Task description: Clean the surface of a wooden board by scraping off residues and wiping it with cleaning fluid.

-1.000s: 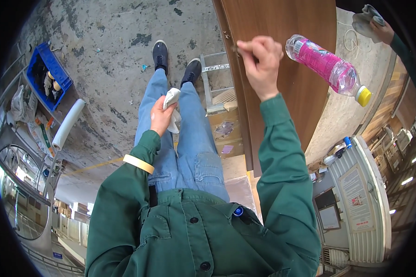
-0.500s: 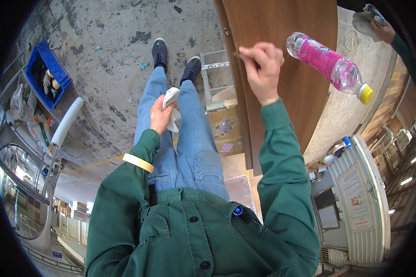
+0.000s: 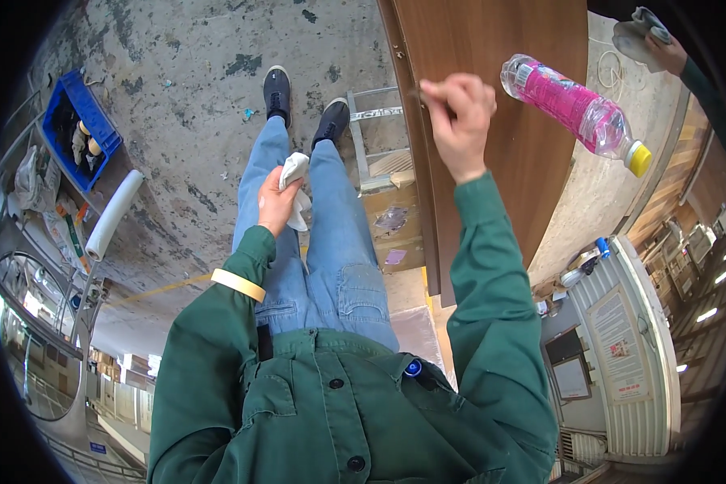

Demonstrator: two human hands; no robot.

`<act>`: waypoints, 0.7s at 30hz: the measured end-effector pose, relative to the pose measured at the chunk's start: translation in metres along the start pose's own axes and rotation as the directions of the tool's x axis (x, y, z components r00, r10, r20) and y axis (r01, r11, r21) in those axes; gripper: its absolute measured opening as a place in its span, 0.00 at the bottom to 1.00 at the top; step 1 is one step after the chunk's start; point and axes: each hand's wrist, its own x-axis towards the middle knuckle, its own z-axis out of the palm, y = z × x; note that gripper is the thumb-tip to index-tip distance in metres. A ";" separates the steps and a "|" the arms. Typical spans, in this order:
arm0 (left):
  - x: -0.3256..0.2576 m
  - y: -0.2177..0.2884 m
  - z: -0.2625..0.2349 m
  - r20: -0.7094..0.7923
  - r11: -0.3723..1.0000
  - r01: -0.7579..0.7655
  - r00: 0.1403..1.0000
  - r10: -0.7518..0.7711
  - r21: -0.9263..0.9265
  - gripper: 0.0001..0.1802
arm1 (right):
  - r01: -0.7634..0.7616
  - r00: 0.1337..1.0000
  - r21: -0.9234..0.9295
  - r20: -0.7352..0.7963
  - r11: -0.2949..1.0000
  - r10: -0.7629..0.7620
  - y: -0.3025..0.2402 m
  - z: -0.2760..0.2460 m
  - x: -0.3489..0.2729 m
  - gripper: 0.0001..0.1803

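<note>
I look down at my own body in a green jacket and blue jeans. My left hand (image 3: 276, 202) hangs at my thigh, closed around a crumpled white cloth (image 3: 296, 179). My right hand (image 3: 460, 113) is raised over the edge of a brown wooden panel (image 3: 500, 73), its fingers pinched on a small dark thing that I cannot make out. A plastic bottle of pink liquid (image 3: 574, 109) with a yellow cap lies on the panel, to the right of that hand.
A blue crate (image 3: 79, 129) with small items and a white roll (image 3: 113, 214) lie on the concrete floor at left. A metal frame (image 3: 371, 137) stands under the panel. Another person's hand (image 3: 661, 52) with a cloth shows at top right.
My right hand has shifted slightly right and down along the panel's edge. My left hand with the cloth stays at my thigh.
</note>
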 end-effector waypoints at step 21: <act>-0.002 0.005 -0.002 -0.005 0.999 0.024 1.000 -0.024 -0.021 0.11 | -0.016 1.000 -0.014 0.018 1.000 0.016 0.002 -0.007 -0.007 0.07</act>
